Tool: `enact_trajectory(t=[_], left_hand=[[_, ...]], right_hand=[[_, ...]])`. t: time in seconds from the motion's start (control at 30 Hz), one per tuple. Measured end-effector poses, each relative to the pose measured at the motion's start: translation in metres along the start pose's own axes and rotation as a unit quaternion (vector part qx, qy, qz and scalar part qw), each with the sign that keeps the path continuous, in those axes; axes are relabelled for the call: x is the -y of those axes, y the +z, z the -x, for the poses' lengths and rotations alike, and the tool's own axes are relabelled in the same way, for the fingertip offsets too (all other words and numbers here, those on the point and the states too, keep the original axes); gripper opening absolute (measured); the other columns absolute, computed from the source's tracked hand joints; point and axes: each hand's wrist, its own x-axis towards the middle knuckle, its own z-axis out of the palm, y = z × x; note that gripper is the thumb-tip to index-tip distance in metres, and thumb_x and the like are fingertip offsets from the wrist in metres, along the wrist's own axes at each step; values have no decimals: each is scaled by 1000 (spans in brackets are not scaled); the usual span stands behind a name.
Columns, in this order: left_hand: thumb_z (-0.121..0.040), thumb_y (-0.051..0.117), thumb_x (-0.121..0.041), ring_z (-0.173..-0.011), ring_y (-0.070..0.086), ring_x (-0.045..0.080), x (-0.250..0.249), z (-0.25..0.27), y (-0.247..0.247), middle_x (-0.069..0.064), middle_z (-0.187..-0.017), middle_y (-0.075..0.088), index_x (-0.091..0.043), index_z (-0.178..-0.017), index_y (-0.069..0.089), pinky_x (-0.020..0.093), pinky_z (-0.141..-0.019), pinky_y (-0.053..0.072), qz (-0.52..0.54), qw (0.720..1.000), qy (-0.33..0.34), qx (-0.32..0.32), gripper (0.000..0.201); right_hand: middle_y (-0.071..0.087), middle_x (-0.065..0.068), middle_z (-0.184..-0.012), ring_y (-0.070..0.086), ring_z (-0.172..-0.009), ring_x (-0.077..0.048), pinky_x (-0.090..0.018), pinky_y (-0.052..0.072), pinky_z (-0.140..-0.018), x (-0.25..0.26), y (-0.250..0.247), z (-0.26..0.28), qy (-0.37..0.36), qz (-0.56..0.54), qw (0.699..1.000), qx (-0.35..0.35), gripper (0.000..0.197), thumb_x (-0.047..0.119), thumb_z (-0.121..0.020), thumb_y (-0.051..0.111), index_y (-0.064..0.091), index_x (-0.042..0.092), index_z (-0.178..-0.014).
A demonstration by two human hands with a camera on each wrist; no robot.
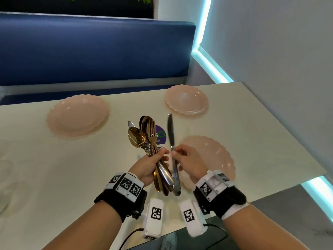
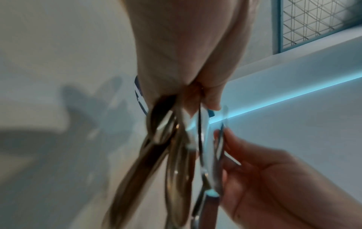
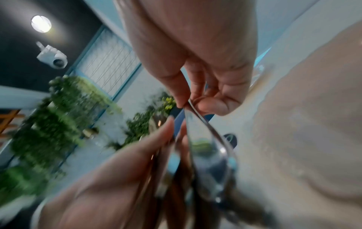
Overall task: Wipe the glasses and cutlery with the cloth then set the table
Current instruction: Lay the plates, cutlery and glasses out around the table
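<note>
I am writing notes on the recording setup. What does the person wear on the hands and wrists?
Both hands are bare, with no gloves or sleeves. The left hand and right hand each have a black wrist strap carrying white blocks with black square code markers. A white camera unit with one marker hangs under each wrist, with a dark cable.

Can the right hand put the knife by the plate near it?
Probably yes. The right hand pinches the silver knife just above the near plate, and bare table lies beside that plate with nothing blocking.
</note>
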Motion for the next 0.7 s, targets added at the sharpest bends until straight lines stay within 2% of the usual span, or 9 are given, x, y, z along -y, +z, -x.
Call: enact_trajectory(t=[0.07, 0.13, 0.23, 0.27, 0.33, 0.47, 0.57, 0.63, 0.7], left_hand=[[-95, 49, -23, -64, 52, 18, 3, -4, 10, 6, -74, 53, -8, -91, 58, 35, -60, 57, 4, 1000, -15, -13, 18], [-94, 50, -21, -59, 52, 18, 5, -9, 15, 4, -66, 51, -7, -88, 57, 35, -58, 57, 35, 999, -32, -4, 16], [-93, 52, -20, -51, 54, 18, 9, -16, 24, 3, -60, 50, -7, -89, 57, 32, -53, 56, 50, 998, -40, -3, 14], [-93, 51, -19, -50, 53, 17, 11, -18, 28, 3, -60, 50, -7, -89, 57, 30, -51, 55, 43, 998, -36, -4, 14], [-94, 50, -18, -51, 51, 17, 15, -22, 36, 4, -61, 48, -7, -89, 57, 28, -48, 54, 20, 1000, -23, -4, 14], [-94, 50, -19, -50, 53, 15, 23, -30, 46, 4, -61, 48, -7, -96, 58, 31, -55, 57, -24, 1000, -15, 10, 14], [-94, 49, -18, -50, 54, 15, 30, -36, 51, 3, -59, 49, -7, -97, 58, 31, -57, 57, -36, 999, -19, 12, 15], [-94, 49, -18, -50, 55, 15, 33, -38, 53, 4, -58, 49, -7, -99, 58, 32, -58, 57, -47, 999, -19, 14, 15], [-94, 49, -17, -49, 55, 15, 36, -40, 56, 4, -59, 49, -6, -100, 58, 32, -58, 57, -56, 998, -18, 15, 15]], right_hand=[[61, 1, -76, 58, -70, -17, -25, 47, -60, -9, -38, -12, 0, 9, 999, -54, 7, 17, -91, 56, 63, 15, -91], [64, 1, -74, 60, -73, -21, -36, 52, -69, -24, -85, -26, -8, 69, 992, -107, 9, 21, -87, 60, 64, 26, -80], [63, -8, -76, 57, -75, -25, -43, 53, -81, -54, -152, -43, 31, 133, 976, -168, 10, 14, -85, 63, 63, 22, -78], [62, -10, -79, 56, -76, -24, -42, 52, -82, -64, -169, -46, 49, 156, 969, -187, 4, 14, -86, 63, 65, 17, -85], [64, -15, -86, 55, -79, -24, -30, 45, -77, -86, -195, -49, 90, 209, 951, -207, 14, 12, -86, 62, 68, 7, -97], [68, -20, -104, 54, -81, -22, -20, 36, -66, -125, -202, -50, 131, 268, 941, -163, 18, 12, -86, 62, 69, 3, -100], [68, -17, -98, 56, -82, -24, -20, 34, -67, -140, -198, -51, 127, 294, 936, -147, 18, 12, -87, 59, 68, 3, -100], [61, -10, -86, 52, -80, -21, -21, 33, -70, -143, -196, -51, 115, 292, 937, -154, 20, 12, -87, 57, 65, 5, -103], [55, -6, -84, 49, -80, -18, -21, 33, -71, -144, -195, -51, 93, 291, 940, -153, 21, 9, -86, 57, 63, 5, -106]])
